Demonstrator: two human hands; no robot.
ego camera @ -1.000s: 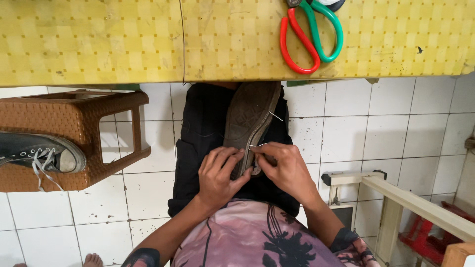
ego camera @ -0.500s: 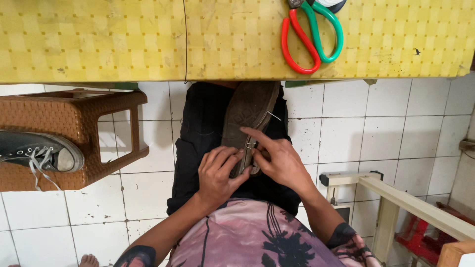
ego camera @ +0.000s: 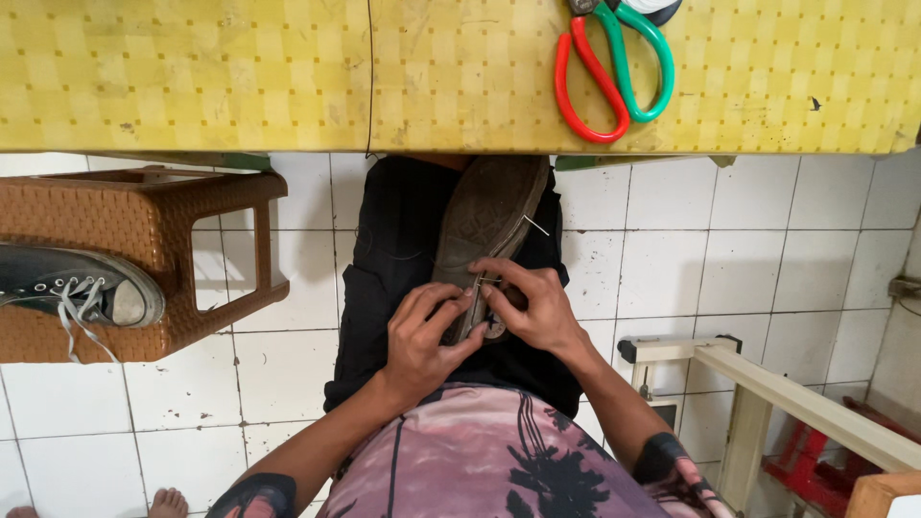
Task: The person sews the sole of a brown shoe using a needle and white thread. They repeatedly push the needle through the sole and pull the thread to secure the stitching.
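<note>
The right hand [ego camera: 537, 312] pinches a thin needle [ego camera: 487, 281] between thumb and forefinger, right at the edge of the sole. The left hand [ego camera: 427, 336] is wrapped around the heel part of the shoe [ego camera: 484, 230], fingers pressed on the rubber, thumb side under it. The shoe lies sole up on the person's lap, over a black cloth [ego camera: 393, 278], toe pointing toward the table.

Handling, as I judge it: the shoe is light, the rubber sole is stiff but bends a little, not slippery, not fragile. A good hold is around the heel or the narrow middle, where the left hand is now. The needle is small and slick, so it needs a tight pinch near the sole. A 2nd pin or thread end [ego camera: 535, 225] sticks out at the sole's right side; I cannot tell which.

Containers: the brown woven stool [ego camera: 144, 230] at left carries 1 dark sneaker [ego camera: 77, 288] w/ white laces. On the yellow table [ego camera: 192, 77] lie scissors [ego camera: 614, 67] w/ 1 red and 1 green handle.
</note>
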